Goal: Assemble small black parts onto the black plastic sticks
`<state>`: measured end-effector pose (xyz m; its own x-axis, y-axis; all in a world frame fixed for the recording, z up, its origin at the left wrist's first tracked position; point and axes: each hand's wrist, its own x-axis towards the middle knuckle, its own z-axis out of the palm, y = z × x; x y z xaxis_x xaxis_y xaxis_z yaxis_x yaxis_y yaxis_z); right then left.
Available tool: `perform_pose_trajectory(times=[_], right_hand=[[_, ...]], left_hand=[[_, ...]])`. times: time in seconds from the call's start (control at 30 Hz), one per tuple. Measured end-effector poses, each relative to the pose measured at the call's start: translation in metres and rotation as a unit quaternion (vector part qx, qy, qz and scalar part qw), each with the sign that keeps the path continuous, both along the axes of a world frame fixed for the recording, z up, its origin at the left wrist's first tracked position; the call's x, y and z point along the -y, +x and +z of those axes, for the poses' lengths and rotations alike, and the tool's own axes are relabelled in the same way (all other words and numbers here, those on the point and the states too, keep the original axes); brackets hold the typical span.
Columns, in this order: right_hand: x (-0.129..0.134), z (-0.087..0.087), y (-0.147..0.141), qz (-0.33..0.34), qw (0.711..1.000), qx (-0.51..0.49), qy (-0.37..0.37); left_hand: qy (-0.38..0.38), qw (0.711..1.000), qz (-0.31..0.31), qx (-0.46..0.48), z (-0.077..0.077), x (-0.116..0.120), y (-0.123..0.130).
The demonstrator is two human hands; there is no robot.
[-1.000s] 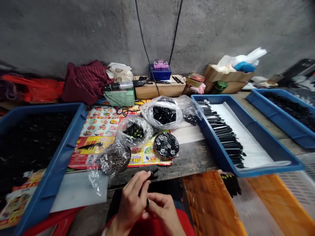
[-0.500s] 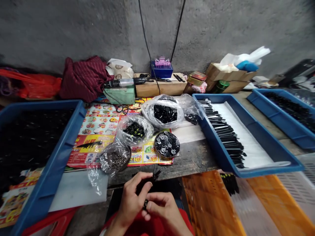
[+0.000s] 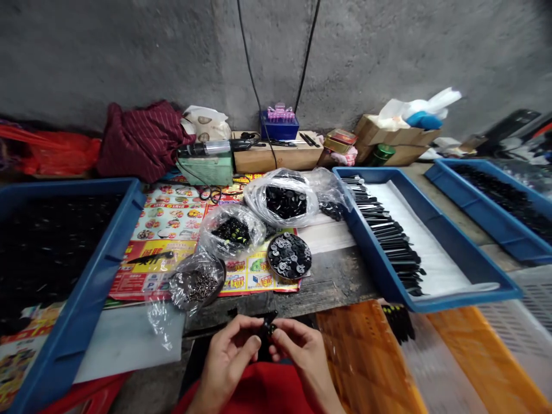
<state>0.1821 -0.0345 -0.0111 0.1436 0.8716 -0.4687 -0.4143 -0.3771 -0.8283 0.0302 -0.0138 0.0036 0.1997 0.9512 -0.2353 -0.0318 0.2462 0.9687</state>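
Pinching together, left hand [image 3: 226, 359] and right hand [image 3: 304, 357] hold a small black part [image 3: 268, 329]. Bagged metal bits [image 3: 197, 286] lie near

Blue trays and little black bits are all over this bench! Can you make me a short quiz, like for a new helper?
1. True or false: the left hand and right hand both touch the small black piece.
2. What colour is the tray with the white sheet in it: blue, orange or red?
3. Is the clear bag of metal fasteners left or right of the round dish?

Key: 1 true; 2 blue; 3 left.
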Motion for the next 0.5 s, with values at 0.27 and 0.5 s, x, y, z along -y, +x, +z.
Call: perform_pose_trajectory(times=[0.27,0.5], right_hand=[[-0.0003,-0.0054,0.0009,-0.01,1.0,0.007,-0.005],[-0.0008,-0.0062,0.0019,-0.005,0.999,-0.03,-0.027]], left_hand=[[0.126,0.989,0.0,-0.083,-0.0073,0.0024,-0.0009],[0.218,0.967,0.003,-0.133,-0.0097,0.0001,-0.0023]])
